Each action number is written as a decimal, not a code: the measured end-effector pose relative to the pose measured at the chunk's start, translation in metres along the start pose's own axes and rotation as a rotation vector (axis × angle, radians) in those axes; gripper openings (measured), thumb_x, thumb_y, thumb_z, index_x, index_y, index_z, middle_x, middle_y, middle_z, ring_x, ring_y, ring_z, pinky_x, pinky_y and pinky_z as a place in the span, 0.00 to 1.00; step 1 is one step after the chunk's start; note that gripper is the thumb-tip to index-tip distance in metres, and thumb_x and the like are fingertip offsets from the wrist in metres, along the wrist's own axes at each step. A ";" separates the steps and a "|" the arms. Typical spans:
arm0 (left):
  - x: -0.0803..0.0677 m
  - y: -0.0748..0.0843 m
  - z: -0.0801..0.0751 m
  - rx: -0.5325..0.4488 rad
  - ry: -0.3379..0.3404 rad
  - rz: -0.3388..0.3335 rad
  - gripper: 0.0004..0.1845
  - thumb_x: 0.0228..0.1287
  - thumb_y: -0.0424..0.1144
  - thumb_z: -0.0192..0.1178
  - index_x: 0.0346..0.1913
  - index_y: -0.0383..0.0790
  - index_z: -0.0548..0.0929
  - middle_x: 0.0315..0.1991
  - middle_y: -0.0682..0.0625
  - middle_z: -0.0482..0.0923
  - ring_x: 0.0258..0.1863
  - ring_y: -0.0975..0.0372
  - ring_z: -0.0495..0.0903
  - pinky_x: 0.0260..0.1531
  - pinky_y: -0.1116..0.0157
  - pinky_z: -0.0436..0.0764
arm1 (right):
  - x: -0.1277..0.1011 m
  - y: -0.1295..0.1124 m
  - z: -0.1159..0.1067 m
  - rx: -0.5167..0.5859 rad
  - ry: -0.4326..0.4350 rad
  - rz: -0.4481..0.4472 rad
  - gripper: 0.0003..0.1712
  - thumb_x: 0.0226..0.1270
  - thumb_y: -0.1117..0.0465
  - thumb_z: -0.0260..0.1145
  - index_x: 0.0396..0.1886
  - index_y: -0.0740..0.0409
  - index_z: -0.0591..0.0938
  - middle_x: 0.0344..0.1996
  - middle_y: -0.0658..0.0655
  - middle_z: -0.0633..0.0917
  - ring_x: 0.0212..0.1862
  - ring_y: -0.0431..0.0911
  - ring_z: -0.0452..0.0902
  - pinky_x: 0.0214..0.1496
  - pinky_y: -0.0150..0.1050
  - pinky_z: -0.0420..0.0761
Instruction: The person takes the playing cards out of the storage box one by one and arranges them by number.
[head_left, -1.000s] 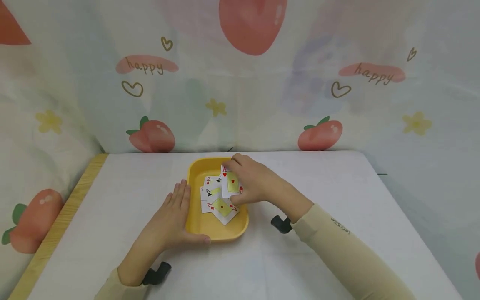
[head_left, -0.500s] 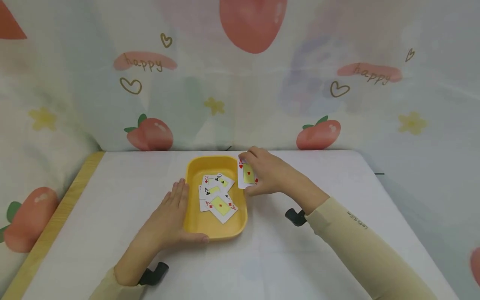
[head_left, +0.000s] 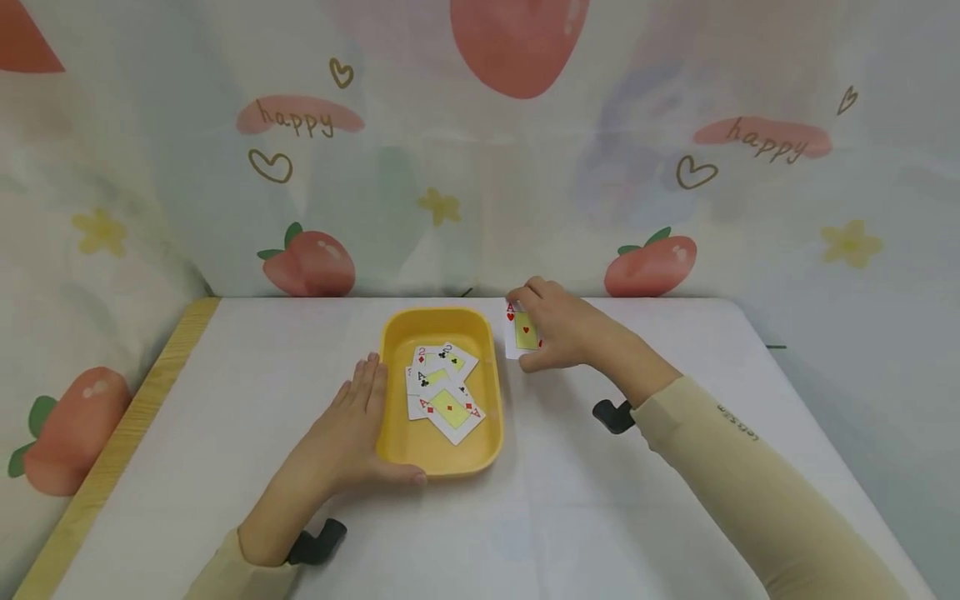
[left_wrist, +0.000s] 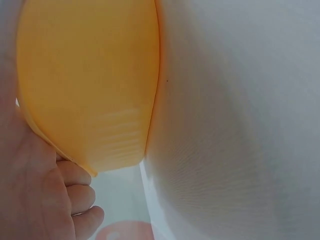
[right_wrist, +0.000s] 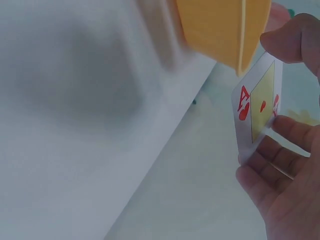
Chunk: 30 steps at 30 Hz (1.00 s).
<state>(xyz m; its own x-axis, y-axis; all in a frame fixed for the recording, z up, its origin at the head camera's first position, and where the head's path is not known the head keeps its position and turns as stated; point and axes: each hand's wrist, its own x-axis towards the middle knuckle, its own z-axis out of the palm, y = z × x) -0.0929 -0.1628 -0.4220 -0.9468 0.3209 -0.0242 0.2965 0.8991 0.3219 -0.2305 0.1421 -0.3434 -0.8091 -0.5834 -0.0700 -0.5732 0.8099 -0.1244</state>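
A yellow tray (head_left: 392,433) sits mid-table with several playing cards (head_left: 442,392) face up inside, among them twos and aces. My left hand (head_left: 352,433) lies against the tray's left side with fingers straight and the thumb along its near rim; the left wrist view shows the tray's outer wall (left_wrist: 85,85) against the palm. My right hand (head_left: 558,329) is just right of the tray's far corner, above the table, pinching an ace of hearts (head_left: 522,331) between thumb and fingers. The right wrist view shows that card (right_wrist: 260,110) upright in the fingers beside the tray (right_wrist: 220,27).
A white tablecloth covers the table (head_left: 637,517), with a wooden edge (head_left: 112,450) at the left. A curtain printed with peaches (head_left: 480,150) hangs close behind the table's far edge. Black wrist mounts (head_left: 611,414) sit under both forearms.
My right hand lifted the ace of hearts out of the tray and carried it right and farther back, past the tray's rim. The left hand stayed against the tray.
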 end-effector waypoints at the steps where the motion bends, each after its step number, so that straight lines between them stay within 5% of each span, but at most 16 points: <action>1: 0.001 0.001 0.000 0.000 0.000 0.001 0.82 0.32 0.83 0.65 0.78 0.28 0.41 0.81 0.36 0.33 0.80 0.46 0.38 0.76 0.47 0.52 | -0.001 0.002 -0.001 0.004 -0.007 0.008 0.48 0.45 0.47 0.70 0.68 0.58 0.69 0.59 0.57 0.72 0.52 0.48 0.68 0.50 0.40 0.79; 22: 0.004 -0.001 0.007 -0.046 0.005 0.018 0.82 0.31 0.82 0.66 0.78 0.28 0.41 0.80 0.35 0.35 0.80 0.45 0.39 0.76 0.46 0.53 | -0.008 0.026 0.007 0.018 -0.020 0.067 0.48 0.44 0.49 0.70 0.69 0.59 0.70 0.59 0.59 0.73 0.52 0.50 0.68 0.49 0.42 0.77; 30: 0.001 -0.003 0.004 -0.015 0.028 -0.004 0.82 0.30 0.82 0.67 0.78 0.28 0.44 0.81 0.36 0.37 0.80 0.45 0.41 0.75 0.46 0.55 | 0.012 0.030 0.016 0.012 -0.013 0.038 0.47 0.44 0.49 0.70 0.68 0.58 0.70 0.57 0.58 0.73 0.51 0.50 0.68 0.47 0.40 0.76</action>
<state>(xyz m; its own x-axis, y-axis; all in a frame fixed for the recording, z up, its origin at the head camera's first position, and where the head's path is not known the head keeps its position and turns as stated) -0.0938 -0.1640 -0.4266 -0.9511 0.3088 0.0007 0.2911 0.8958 0.3358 -0.2553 0.1585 -0.3638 -0.8284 -0.5533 -0.0876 -0.5407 0.8306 -0.1332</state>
